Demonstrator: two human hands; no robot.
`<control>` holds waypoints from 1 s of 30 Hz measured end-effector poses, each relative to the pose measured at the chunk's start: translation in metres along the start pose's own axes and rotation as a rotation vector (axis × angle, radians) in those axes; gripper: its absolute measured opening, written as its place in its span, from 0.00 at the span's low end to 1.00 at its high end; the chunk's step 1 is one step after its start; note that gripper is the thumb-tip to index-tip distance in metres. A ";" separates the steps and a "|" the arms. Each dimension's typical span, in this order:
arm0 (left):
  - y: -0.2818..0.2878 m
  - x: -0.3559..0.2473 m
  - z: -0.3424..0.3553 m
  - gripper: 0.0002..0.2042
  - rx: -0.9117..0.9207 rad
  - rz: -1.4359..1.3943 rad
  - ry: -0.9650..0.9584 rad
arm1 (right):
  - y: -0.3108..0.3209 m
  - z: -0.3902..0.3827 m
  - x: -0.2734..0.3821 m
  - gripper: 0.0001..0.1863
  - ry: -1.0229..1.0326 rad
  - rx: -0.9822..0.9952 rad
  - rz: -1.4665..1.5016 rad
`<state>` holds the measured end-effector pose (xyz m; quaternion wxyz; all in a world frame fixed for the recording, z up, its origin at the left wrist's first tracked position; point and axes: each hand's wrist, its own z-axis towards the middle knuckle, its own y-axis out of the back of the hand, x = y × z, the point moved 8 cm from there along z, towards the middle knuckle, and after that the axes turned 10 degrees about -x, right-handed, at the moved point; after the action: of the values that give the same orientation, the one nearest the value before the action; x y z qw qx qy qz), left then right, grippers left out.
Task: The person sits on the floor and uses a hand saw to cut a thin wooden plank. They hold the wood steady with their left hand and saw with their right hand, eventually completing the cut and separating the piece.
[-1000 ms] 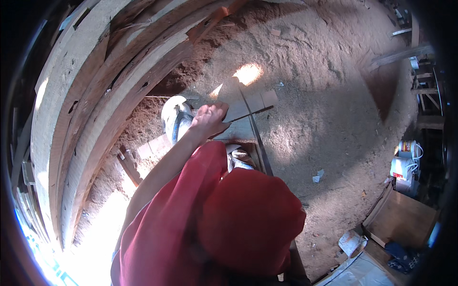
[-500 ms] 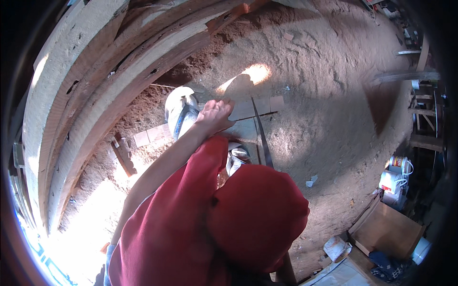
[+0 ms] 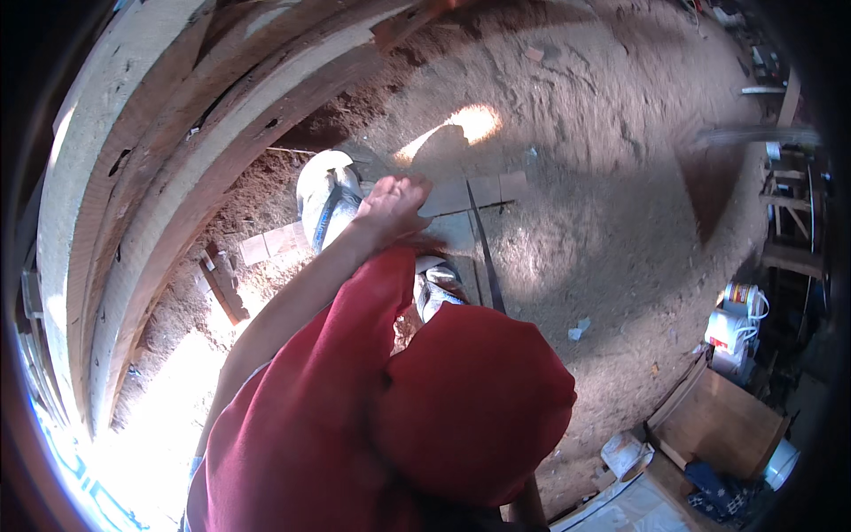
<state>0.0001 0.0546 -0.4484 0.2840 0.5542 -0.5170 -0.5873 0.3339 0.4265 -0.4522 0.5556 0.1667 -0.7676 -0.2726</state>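
My left hand point(image 3: 392, 206) reaches in on a bare forearm from the lower left. Its fingers are bent and pressed together over the near side of a pale wooden plank point(image 3: 483, 191) on the ground; what they grip, if anything, is hidden. A white, bulky shoe or wrapped foot point(image 3: 321, 199) is just left of the hand, and a second whitish one point(image 3: 437, 285) shows below it. To the right, a long, narrow dark blade like a handsaw point(image 3: 485, 244) crosses the plank. Red cloth point(image 3: 479, 399) covers the blade's near end, and my right hand is out of sight.
Thick curved timbers point(image 3: 168, 204) stand along the left. Sawdust-strewn ground point(image 3: 603, 239) spreads to the right. White buckets point(image 3: 731, 328), a brown wooden box point(image 3: 722, 421) and dark blue cloth point(image 3: 718, 492) line the right side. A short wooden strip point(image 3: 219, 293) lies at left.
My left hand and the red cloth have shifted slightly left in view, as have the timbers and shoes. The blade has barely changed place across the plank.
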 end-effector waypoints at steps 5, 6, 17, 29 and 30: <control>0.010 0.002 0.011 0.24 0.136 -0.039 0.085 | -0.002 0.006 -0.001 0.22 0.035 -0.026 0.006; 0.010 0.006 0.014 0.24 0.144 -0.035 0.086 | -0.001 0.006 -0.001 0.21 0.039 -0.029 0.008; 0.024 0.015 0.038 0.23 0.097 -0.036 0.196 | -0.010 0.006 -0.003 0.18 0.107 -0.110 -0.001; 0.021 0.003 0.028 0.22 -0.002 -0.016 0.013 | -0.013 0.012 -0.002 0.17 0.397 -0.220 -0.211; 0.020 0.009 0.031 0.22 -0.028 -0.032 0.028 | -0.013 0.011 -0.007 0.17 0.351 -0.205 -0.183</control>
<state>-0.0360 0.0491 -0.4375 0.2898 0.5665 -0.4957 -0.5911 0.3248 0.4225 -0.4680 0.6678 0.2232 -0.6090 -0.3652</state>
